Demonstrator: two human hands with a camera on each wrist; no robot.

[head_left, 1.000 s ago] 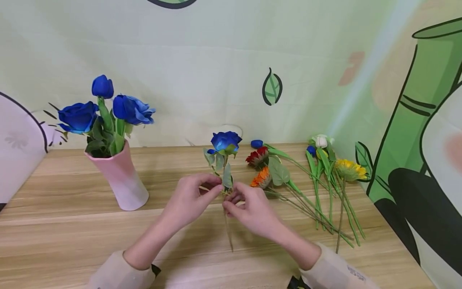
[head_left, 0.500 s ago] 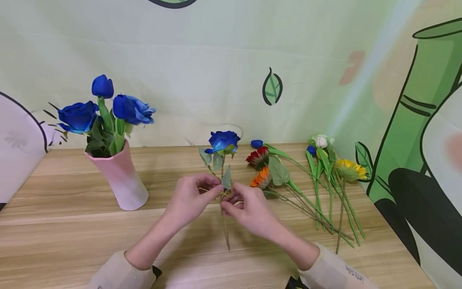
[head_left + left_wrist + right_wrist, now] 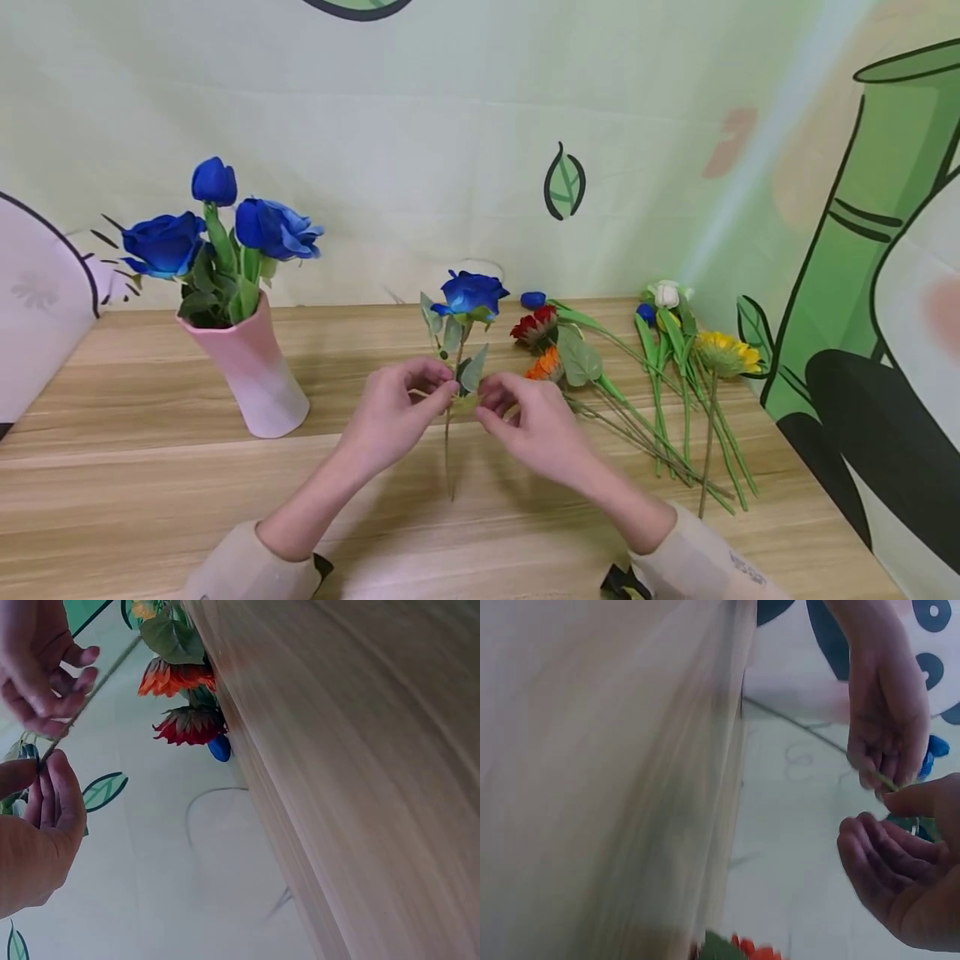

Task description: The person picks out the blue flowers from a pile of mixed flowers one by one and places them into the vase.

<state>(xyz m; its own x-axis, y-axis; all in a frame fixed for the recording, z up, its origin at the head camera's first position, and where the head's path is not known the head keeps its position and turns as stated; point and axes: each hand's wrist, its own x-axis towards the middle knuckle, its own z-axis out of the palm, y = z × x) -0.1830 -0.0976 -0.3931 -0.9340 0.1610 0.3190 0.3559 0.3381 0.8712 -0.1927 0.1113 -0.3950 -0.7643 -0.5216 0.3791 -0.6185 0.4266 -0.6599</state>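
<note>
Your left hand (image 3: 393,412) pinches the blue rose (image 3: 472,293) by its stem (image 3: 448,454) in the head view; your right hand (image 3: 536,425) sits just beside it, fingers loosely bent. Held above the table (image 3: 420,558), between the pink-and-white vase (image 3: 258,375) and the loose flowers (image 3: 579,358), the rose has ruffled deep-blue petals, grey-green leaves (image 3: 474,372) and a thin brownish stem, leaning slightly. Half a second ago your right fingers were up against the stem; now they've drawn off a little, and its lower end has swung to your left. Your left wrist view shows the stem between thumb and fingers, the orange flower (image 3: 174,677) and red flower (image 3: 190,726) beyond. In your right wrist view, your right thumb and fingertips stand apart; I cannot tell whether they brush a leaf.
</note>
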